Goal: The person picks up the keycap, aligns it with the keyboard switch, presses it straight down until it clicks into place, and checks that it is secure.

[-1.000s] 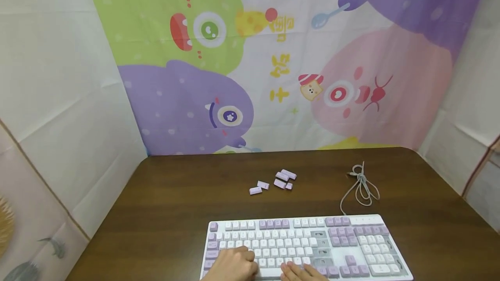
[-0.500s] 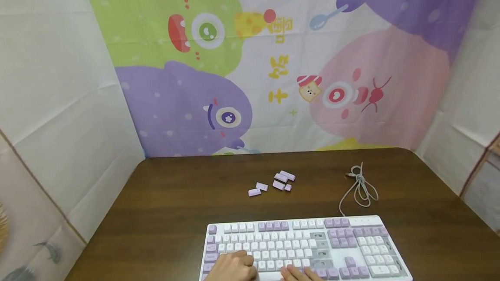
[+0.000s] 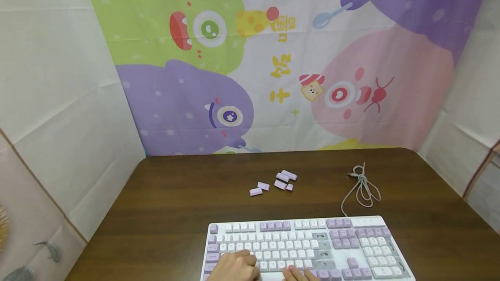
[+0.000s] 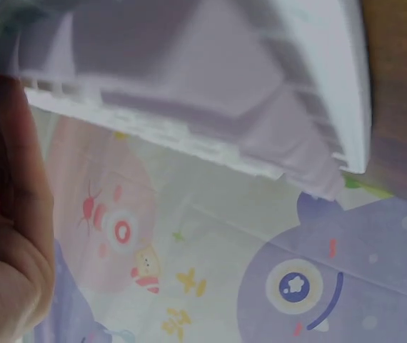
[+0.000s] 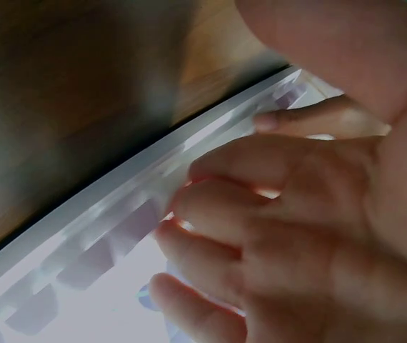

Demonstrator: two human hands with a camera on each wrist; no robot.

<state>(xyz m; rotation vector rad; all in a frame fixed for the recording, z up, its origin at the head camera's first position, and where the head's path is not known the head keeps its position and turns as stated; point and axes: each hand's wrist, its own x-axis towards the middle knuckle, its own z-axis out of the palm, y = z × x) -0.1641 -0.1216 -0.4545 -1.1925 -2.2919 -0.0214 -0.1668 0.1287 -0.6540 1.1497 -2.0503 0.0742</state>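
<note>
A white and lilac keyboard (image 3: 339, 260) lies near the front edge of the desk. My left hand (image 3: 235, 267) rests over its lower left keys, knuckles up and fingers bent; the fingertips are hidden from the head view. Beside it my right hand (image 3: 298, 275) touches the front row with fingers close together, at the right end of the white space bar (image 3: 271, 276). In the right wrist view its fingers meet the keyboard's front edge, thumb held apart. Several grey slots (image 3: 323, 254) without keycaps show right of the white letter keys. The left wrist view is blurred at the fingertips.
Several loose lilac keycaps (image 3: 280, 184) lie on the brown desk (image 3: 175, 211) behind the keyboard, two of them (image 3: 255, 191) slightly to the left. A coiled grey cable (image 3: 363, 185) sits behind its right half. A cartoon-printed cloth (image 3: 273, 133) hangs at the back.
Both hands stay at the same place on the keyboard. The head view shifts slightly; the loose keycaps and cable have not moved.
</note>
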